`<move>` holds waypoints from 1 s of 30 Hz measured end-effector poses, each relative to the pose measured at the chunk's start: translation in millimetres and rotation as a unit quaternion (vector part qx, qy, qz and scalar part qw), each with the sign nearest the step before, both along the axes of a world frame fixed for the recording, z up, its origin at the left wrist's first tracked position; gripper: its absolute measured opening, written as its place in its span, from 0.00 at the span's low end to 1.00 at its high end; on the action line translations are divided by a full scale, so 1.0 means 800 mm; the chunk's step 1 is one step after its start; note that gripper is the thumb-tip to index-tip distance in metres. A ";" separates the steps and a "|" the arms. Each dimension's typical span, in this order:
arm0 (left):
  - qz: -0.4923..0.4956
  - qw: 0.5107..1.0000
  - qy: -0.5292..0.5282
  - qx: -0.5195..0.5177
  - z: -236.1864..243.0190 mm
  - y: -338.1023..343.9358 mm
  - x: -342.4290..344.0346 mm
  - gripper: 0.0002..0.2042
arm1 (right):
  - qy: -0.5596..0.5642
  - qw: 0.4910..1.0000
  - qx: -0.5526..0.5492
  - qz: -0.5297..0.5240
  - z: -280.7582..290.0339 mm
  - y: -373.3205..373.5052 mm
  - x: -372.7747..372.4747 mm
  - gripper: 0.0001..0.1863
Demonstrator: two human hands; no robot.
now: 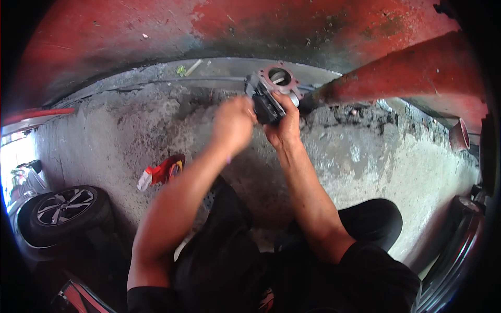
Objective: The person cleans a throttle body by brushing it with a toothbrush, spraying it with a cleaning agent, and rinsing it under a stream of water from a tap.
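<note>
A throttle body is held up in front of me, over the floor at the foot of the red wall. Its round bore and reddish-brown flange face upward, with a black housing on the near side. My right hand grips it from the right, thumb pressed against the metal near the flange. At its left side is my left hand, blurred by motion, the fingers curled closed against the black housing's edge. Whatever those fingers pinch is hidden or too small to name.
Thick red tubing slants down from the right, close beyond the throttle body. A red and white wrapper or cloth lies on the rough concrete floor. Car wheels stand left, one wheel nearest. At far right is a small reddish cup-shaped piece.
</note>
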State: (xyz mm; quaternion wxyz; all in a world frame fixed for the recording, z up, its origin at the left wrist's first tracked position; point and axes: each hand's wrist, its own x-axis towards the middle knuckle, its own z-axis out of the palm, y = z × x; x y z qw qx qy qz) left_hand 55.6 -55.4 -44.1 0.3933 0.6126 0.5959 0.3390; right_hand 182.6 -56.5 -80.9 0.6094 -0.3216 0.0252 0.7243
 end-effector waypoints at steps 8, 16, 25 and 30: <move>0.020 0.993 0.045 -0.110 0.017 -0.004 -0.022 0.14 | -0.151 0.987 0.060 0.022 0.000 0.000 0.011 0.16; -0.016 0.979 0.112 -0.172 0.063 0.023 -0.026 0.14 | -0.126 0.985 0.118 0.026 0.000 0.009 0.024 0.16; -0.017 0.989 0.146 0.020 0.007 -0.011 -0.037 0.16 | -0.202 0.970 0.137 0.001 -0.005 0.003 0.014 0.22; 0.070 0.976 0.041 -0.202 0.048 -0.008 -0.040 0.17 | -0.182 0.968 0.153 0.075 0.005 -0.014 0.019 0.26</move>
